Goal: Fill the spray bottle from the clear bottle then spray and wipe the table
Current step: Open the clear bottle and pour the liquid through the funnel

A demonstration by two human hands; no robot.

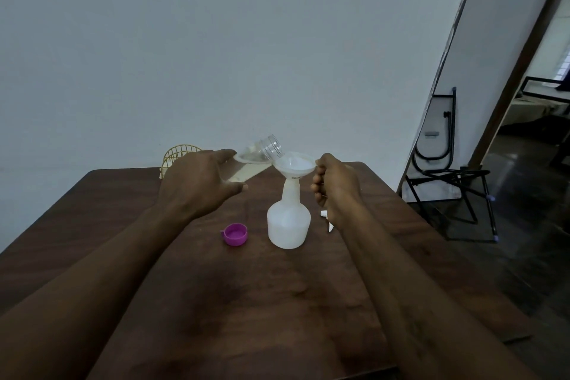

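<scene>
- Your left hand (197, 182) grips the tilted clear bottle (262, 151), its mouth just beside the funnel (294, 165).
- Your right hand (334, 185) pinches that funnel's rim atop the spray bottle (288, 222), upright on the table (246, 302).
- Filling seems barely begun; spraying and wiping remain.

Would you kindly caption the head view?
Left hand tilts the clear bottle toward a funnel in the spray bottle; right hand steadies the funnel.

Dim, flat indoor light gives the wall (216, 40) a bluish-grey cast. Brighter daylight shows through the doorway (549, 77) at far right. The dark counter (277, 302) carries a dull sheen and faint, soft shadows. The wide-angle lens bends vertical edges; the forearms (92, 302) at the bottom look slightly blurred.
</scene>
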